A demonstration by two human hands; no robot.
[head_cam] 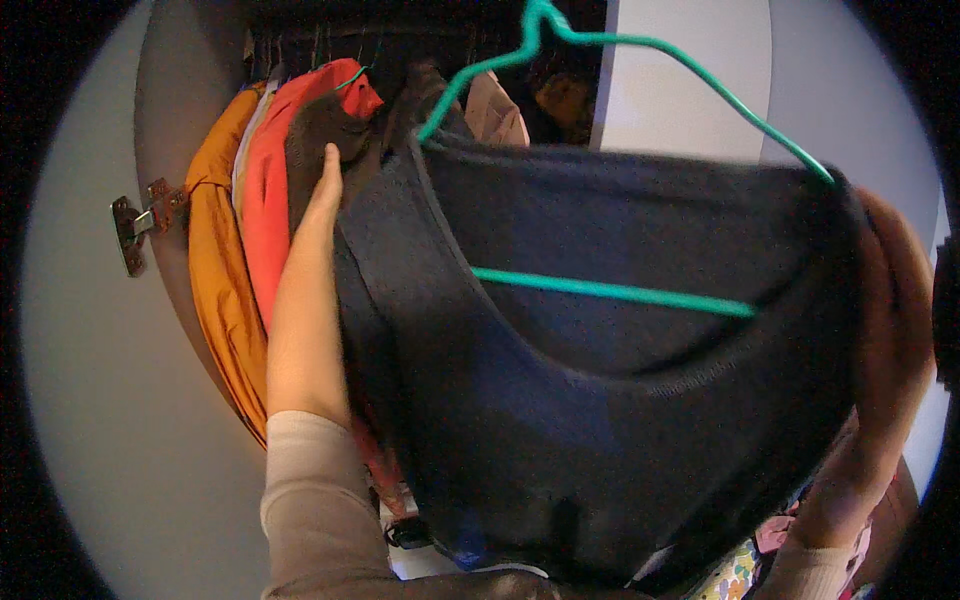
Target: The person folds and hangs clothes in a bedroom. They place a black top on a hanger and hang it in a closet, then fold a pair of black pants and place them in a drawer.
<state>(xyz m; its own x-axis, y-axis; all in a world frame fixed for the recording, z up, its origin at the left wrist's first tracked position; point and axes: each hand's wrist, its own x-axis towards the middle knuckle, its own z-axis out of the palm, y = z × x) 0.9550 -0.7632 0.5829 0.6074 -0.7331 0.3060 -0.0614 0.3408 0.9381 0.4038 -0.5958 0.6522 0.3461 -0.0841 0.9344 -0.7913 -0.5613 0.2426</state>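
Note:
A black knitted top (547, 450) with a wide round neckline hangs on a green hanger (615, 291) close in front of me. The hanger's shoulders show above the collar, and its lower bar crosses the neck opening. At the right shoulder of the top, my right hand (896, 277) curls around the fabric, partly blurred. My left hand (328, 184) is at the opposite side, beside the top's left shoulder, thumb upward. Its other fingers are hidden, so its grip on the cloth cannot be made out. The hanger's hook runs out of view at the top.
Behind the top, a dark wardrobe holds hanging clothes, among them an orange garment (217, 247), a red garment (264, 202) and a pinkish one (495, 112). A metal hinge (139, 221) joins the door (82, 337) at left. Flowered fabric (731, 574) shows low on the right.

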